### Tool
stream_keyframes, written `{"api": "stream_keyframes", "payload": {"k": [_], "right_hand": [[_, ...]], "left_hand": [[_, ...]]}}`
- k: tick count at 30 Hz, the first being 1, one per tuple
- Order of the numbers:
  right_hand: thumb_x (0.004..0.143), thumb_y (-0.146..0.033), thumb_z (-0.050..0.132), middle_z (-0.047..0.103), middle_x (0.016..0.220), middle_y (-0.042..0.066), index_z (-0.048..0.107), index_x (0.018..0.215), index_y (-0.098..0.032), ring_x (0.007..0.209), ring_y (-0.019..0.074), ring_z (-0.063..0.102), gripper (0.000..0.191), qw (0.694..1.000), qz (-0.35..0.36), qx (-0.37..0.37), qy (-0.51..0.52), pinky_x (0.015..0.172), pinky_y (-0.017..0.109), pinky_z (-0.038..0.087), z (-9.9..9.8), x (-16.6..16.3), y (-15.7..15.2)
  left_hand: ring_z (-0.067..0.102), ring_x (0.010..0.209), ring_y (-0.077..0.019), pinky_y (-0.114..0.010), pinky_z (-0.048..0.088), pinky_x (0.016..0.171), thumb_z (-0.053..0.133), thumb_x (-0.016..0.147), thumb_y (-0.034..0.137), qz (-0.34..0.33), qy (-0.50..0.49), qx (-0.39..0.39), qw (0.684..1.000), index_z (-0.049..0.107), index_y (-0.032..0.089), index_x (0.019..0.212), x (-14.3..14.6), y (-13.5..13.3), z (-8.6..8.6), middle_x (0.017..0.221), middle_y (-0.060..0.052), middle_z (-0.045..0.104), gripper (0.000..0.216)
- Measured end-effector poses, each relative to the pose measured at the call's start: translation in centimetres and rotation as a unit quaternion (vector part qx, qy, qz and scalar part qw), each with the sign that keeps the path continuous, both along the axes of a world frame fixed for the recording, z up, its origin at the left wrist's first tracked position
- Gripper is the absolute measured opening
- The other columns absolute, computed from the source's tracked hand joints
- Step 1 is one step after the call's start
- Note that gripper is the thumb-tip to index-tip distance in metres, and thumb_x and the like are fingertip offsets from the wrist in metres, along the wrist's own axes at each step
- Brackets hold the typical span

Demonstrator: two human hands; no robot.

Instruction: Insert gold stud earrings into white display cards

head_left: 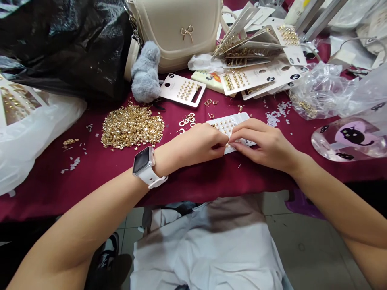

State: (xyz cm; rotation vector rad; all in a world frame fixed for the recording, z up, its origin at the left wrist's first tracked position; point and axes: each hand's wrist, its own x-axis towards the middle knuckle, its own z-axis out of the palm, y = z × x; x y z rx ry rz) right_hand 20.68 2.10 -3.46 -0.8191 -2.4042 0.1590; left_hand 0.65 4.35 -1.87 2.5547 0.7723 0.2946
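Note:
A white earring card (227,124) with rows of small gold studs lies on the maroon tablecloth (193,177). My left hand (196,143) and my right hand (264,141) meet over its near edge. Both have fingers pinched together on a tiny gold piece at the card; the piece is too small to name. A white smartwatch (146,166) sits on my left wrist. A heap of loose gold earring parts (131,125) lies to the left of my left hand. A few gold hoop earrings (187,119) lie just beyond the knuckles.
A cream handbag (178,28) with a grey plush charm (146,72) stands at the back. Filled earring cards (256,60) pile at back right. Black bag (60,44) back left, white plastic bag (27,133) left, clear bags (326,88) and a cat-print case (352,139) right.

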Motion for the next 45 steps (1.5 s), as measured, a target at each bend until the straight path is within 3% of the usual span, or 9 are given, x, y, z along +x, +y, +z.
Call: {"api": "stream_keyframes", "payload": {"k": [13,17,24,37,45], "right_hand": [[0.09,-0.021,0.052,0.067,0.088,0.004,0.062,0.086,-0.024,0.087,0.0181,0.064,0.01,0.999,-0.006,-0.012,-0.045,0.077,0.034,0.053,0.17,0.21,0.13],[0.09,-0.02,0.052,0.066,0.086,0.004,0.061,0.086,-0.023,0.086,0.0178,0.064,0.01,0.999,-0.001,0.006,-0.034,0.076,0.033,0.053,0.2,0.15,0.12],[0.089,-0.021,0.053,0.066,0.086,0.004,0.062,0.085,-0.023,0.085,0.0175,0.063,0.01,0.999,-0.01,-0.039,-0.027,0.077,0.033,0.053,0.16,0.15,0.11],[0.089,-0.019,0.053,0.066,0.086,0.004,0.061,0.084,-0.021,0.086,0.0174,0.062,0.009,0.999,-0.001,-0.052,-0.011,0.078,0.032,0.052,0.11,0.13,0.21],[0.087,-0.017,0.055,0.066,0.084,0.004,0.061,0.083,-0.021,0.083,0.0182,0.062,0.009,0.999,0.005,-0.021,-0.034,0.073,0.032,0.051,0.15,0.04,0.33]], "left_hand": [[0.037,0.051,-0.0072,-0.021,0.026,0.054,0.055,0.079,0.009,-0.003,-0.012,0.008,1.0,0.048,0.014,0.055,0.0,0.14,-0.26,0.053,0.002,0.05,0.025],[0.038,0.052,-0.0074,-0.021,0.026,0.054,0.055,0.078,0.008,-0.006,-0.012,0.009,1.0,0.048,0.015,0.054,-0.02,0.16,-0.26,0.054,0.003,0.05,0.025],[0.037,0.052,-0.0072,-0.022,0.026,0.054,0.054,0.078,0.007,-0.007,-0.021,0.006,1.0,0.049,0.015,0.055,-0.02,0.16,-0.27,0.054,0.003,0.047,0.025],[0.035,0.051,-0.0076,-0.021,0.027,0.055,0.054,0.078,0.007,-0.01,-0.017,0.013,1.0,0.048,0.015,0.053,0.04,0.1,-0.26,0.053,0.003,0.048,0.026],[0.036,0.051,-0.0069,-0.021,0.028,0.055,0.055,0.079,0.008,-0.013,-0.012,-0.007,1.0,0.051,0.014,0.055,0.07,0.16,-0.26,0.054,0.003,0.048,0.025]]}}
